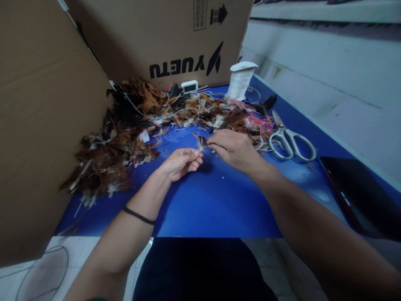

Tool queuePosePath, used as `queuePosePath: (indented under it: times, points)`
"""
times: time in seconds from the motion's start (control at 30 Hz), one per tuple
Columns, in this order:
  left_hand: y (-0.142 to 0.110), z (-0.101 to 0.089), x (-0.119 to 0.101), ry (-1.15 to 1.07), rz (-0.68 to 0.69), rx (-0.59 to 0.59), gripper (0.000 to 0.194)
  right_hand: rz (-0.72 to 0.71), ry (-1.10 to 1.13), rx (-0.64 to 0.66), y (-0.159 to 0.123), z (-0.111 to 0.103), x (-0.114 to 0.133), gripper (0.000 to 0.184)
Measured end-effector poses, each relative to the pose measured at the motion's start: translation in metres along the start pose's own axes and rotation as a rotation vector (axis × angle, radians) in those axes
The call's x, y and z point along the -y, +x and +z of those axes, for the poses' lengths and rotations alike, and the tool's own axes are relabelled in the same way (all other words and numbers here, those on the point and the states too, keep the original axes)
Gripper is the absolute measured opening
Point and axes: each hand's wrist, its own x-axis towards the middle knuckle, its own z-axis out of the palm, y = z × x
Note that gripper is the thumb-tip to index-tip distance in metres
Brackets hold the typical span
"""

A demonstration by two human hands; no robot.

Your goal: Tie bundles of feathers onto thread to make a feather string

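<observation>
Over the middle of the blue table, my left hand pinches the pale base of a small feather between thumb and forefinger. The feather is whitish low down and brown to dark toward its tip. Close on the right, my right hand has its fingers pressed together at the feather's dark side. Whether that hand grips this same feather or another one I cannot make out. Behind both hands lies a long heap of brown, black and white feathers, curving round to a second clump at the left.
Silver scissors lie right of the heap, and a dark phone or tablet nearer me. A white roll, a small digital display and pink strings are at the back. Cardboard boxes wall the left and rear.
</observation>
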Motion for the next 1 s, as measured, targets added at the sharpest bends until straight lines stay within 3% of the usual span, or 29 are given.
queuePosePath:
  times: [0.6, 0.8, 0.9, 1.0]
  points:
    - [-0.0011, 0.0013, -0.0003, 0.041, -0.038, -0.003, 0.006, -0.035, 0.09, 0.181, 0.0024, -0.0086, -0.0021, 0.025]
    - [0.0005, 0.0, 0.0018, 0.094, 0.001, 0.01, 0.016, -0.056, 0.107, 0.209, 0.0016, -0.0068, -0.0026, 0.024]
    - [0.0001, 0.0003, 0.0024, 0.114, 0.072, -0.001, 0.023, -0.018, 0.147, 0.183, 0.0033, -0.0067, -0.0006, 0.02]
    - [0.0004, 0.0002, 0.0031, 0.144, 0.179, -0.027, 0.028, 0.115, 0.185, 0.073, 0.006, -0.0093, 0.0018, 0.014]
